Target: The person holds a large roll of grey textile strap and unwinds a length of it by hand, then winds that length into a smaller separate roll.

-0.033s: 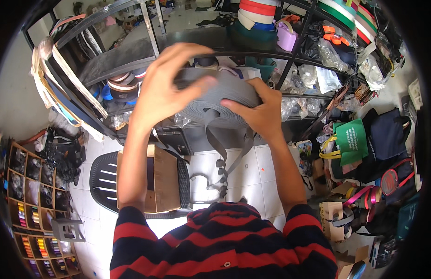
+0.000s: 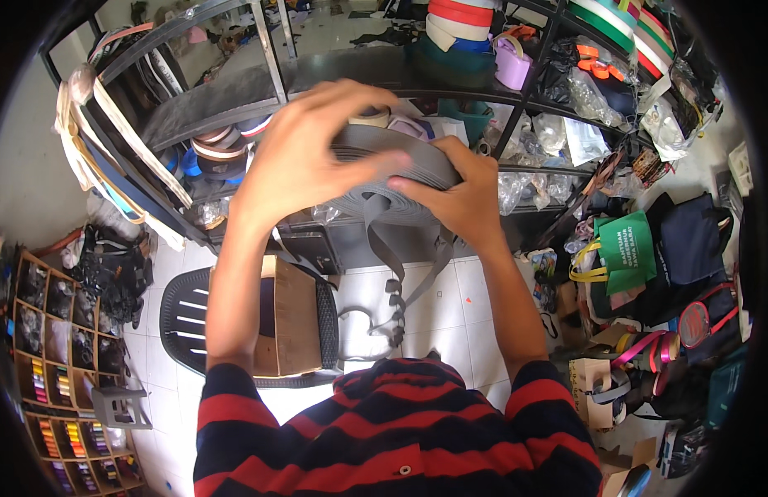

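A big coil of grey webbing strap [image 2: 400,170] is held up in front of the shelves. My right hand [image 2: 465,192] grips its right side, thumb on the lower face and fingers round the outer edge. At the coil's left my left hand [image 2: 305,157], a little blurred, is open with thumb and fingers spread apart; whether it touches the coil I cannot tell. From the coil's centre and right side, loose strap ends [image 2: 382,240] hang down to a curled heap of strap [image 2: 392,319] on the floor.
Black metal shelves [image 2: 351,70] with rolls and plastic bags stand ahead. A cardboard box [image 2: 297,319] sits on a black chair [image 2: 185,327] at lower left. Bags, including a green one [image 2: 628,253], lie right. A wooden rack of thread [image 2: 61,348] stands far left.
My left hand has shifted slightly to the right over the coil's left side. The right hand and the coil have barely moved.
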Action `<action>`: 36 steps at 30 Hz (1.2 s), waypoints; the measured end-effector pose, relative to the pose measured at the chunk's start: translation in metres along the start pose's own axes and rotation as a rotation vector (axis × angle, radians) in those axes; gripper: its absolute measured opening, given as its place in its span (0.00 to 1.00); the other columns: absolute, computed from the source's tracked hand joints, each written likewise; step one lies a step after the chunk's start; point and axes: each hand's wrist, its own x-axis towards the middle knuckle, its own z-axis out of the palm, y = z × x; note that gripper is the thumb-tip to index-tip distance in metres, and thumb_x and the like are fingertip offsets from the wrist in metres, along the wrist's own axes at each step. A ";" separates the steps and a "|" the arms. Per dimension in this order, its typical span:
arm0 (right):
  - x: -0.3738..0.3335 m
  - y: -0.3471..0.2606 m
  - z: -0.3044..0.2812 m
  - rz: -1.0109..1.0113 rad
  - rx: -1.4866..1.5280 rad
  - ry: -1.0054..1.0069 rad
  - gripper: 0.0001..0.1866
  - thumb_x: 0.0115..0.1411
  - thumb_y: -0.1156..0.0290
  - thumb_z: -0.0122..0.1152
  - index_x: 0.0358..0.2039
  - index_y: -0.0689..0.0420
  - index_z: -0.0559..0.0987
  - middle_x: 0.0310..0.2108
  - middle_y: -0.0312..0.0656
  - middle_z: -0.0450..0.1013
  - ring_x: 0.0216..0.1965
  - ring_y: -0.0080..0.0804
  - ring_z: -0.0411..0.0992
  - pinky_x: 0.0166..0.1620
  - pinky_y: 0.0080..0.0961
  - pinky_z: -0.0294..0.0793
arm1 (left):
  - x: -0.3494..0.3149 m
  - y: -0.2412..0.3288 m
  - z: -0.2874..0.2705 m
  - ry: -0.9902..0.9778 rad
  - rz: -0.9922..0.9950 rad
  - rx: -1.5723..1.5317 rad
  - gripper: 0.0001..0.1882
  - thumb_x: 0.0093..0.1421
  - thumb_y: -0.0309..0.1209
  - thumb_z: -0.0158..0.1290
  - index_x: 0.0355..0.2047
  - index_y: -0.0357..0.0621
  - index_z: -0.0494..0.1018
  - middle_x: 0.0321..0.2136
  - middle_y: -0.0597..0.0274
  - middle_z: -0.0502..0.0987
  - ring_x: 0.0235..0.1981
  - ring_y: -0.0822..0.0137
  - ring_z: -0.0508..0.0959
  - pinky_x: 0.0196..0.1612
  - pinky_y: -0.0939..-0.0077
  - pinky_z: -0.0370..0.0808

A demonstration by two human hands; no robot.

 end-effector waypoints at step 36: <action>-0.036 -0.019 0.064 0.002 0.173 0.134 0.21 0.41 0.71 0.75 0.33 0.59 0.74 0.38 0.43 0.66 0.36 0.36 0.68 0.36 0.27 0.69 | -0.020 -0.016 -0.098 -0.002 -0.576 0.062 0.13 0.55 0.33 0.59 0.32 0.32 0.75 0.22 0.68 0.74 0.26 0.80 0.69 0.31 0.82 0.68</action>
